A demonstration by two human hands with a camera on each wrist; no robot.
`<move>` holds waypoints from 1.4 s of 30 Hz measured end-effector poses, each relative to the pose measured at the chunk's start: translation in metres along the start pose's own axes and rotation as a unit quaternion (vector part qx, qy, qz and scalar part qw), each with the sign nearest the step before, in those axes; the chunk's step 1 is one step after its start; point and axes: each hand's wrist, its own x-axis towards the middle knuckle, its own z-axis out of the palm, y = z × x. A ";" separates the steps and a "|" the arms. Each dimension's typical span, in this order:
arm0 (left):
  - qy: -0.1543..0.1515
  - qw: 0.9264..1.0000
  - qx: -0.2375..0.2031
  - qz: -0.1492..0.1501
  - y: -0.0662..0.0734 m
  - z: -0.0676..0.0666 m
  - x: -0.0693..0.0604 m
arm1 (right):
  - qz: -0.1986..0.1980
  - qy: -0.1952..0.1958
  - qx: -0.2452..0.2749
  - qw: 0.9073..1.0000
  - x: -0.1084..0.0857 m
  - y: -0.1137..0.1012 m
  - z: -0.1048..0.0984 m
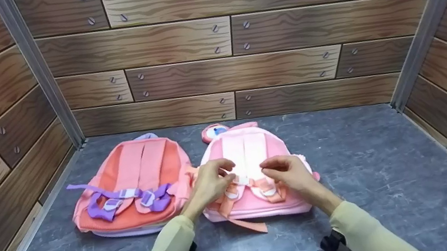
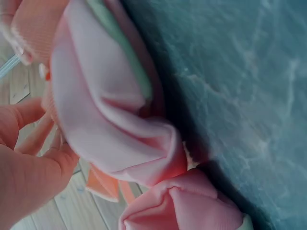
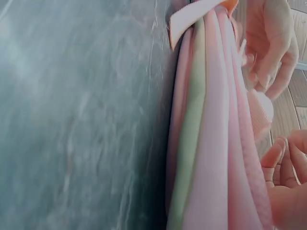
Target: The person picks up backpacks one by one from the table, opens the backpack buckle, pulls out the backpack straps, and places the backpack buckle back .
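A pink backpack (image 1: 252, 210) lies with its shoulder straps upward, fitted with orange webbing and white buckles (image 1: 242, 181). Over its left side is my left hand (image 1: 210, 183), fingers loosely bent near the chest buckle, with a gap between thumb and index finger. My right hand (image 1: 289, 173) hovers above the right strap, its fingers also loosely bent and nothing visible between them. In the left wrist view, the left hand (image 2: 38, 158) is beside the bag's pink side (image 2: 100, 120). In the right wrist view, both hands appear beyond the bag's edge (image 3: 216, 120).
To the left lies a coral backpack (image 1: 139, 221) with purple webbing (image 1: 102, 209) and white buckles, close against the pink one. A stuffed piece with an eye (image 1: 216, 131) sticks out behind the pink bag. Wood-patterned walls (image 1: 196, 75) enclose the dark grey tabletop (image 1: 374, 172).
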 end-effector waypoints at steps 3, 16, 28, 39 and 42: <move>-0.026 1.000 -0.005 -0.010 -0.001 0.002 0.003 | 0.008 -0.030 -0.002 1.000 0.004 0.002 0.005; -0.105 0.993 0.040 -0.025 -0.005 0.008 0.012 | 0.073 -0.088 -0.042 0.993 0.024 0.010 0.017; -0.193 0.969 0.132 0.074 -0.011 0.005 0.023 | 0.085 -0.127 -0.096 0.984 0.032 0.013 0.015; -0.195 0.960 0.158 0.128 -0.017 0.005 0.021 | 0.041 -0.101 -0.135 0.985 0.032 0.015 0.020; -0.195 0.960 0.158 0.123 -0.017 0.007 0.021 | 0.038 -0.082 -0.158 0.983 0.031 0.014 0.023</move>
